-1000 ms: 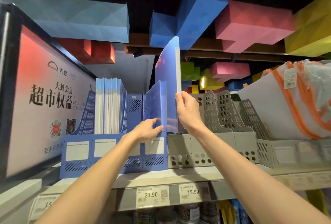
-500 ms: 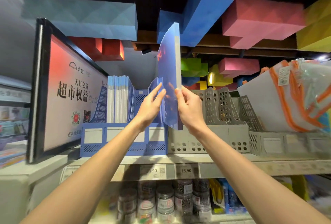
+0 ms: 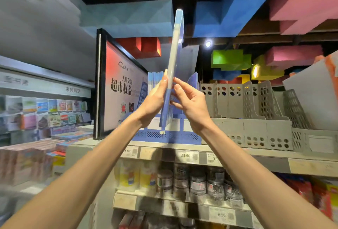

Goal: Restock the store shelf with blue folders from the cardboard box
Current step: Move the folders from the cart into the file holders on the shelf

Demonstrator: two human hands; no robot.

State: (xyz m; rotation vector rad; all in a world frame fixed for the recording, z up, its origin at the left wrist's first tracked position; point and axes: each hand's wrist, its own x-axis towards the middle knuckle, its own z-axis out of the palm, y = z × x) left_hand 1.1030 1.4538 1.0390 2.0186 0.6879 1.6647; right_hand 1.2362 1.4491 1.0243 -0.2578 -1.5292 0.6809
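1. Starting at far left, a blurred rack of cards (image 3: 45, 111) is seen, with stacked boxed goods (image 3: 27, 161) below it.
2. A black-framed sign (image 3: 120, 89) is stood upright on the shelf (image 3: 256, 151), just left of a blue file rack (image 3: 164, 136).
3. A row of pale blue folders (image 3: 155, 78) is stood in the left slots of that rack, partly hidden behind the hands.
4. The left hand (image 3: 151, 102) is raised in front of the rack. Its fingers are held straight and laid flat against the left face of the blue folder (image 3: 174, 60); no finger is seen curled round it.
5. The blue folder is held upright and edge-on to the camera, top tilted slightly right, in the air between both hands. Its lower end is seen in front of the blue file rack, not yet in any slot.
6. The right hand (image 3: 190, 104) is set against the folder's right side. The near edge is pinched by thumb and forefinger, and the other fingers are loosely curled.
7. Price tags (image 3: 185, 155) are fixed along the shelf edge, and jars (image 3: 197, 183) are lined up on the level below.
8. Grey file racks (image 3: 247, 111) are stood just right of the blue one, on the same shelf.
9. At far right, a white bag with orange trim (image 3: 314, 96) is leaned over the grey racks.
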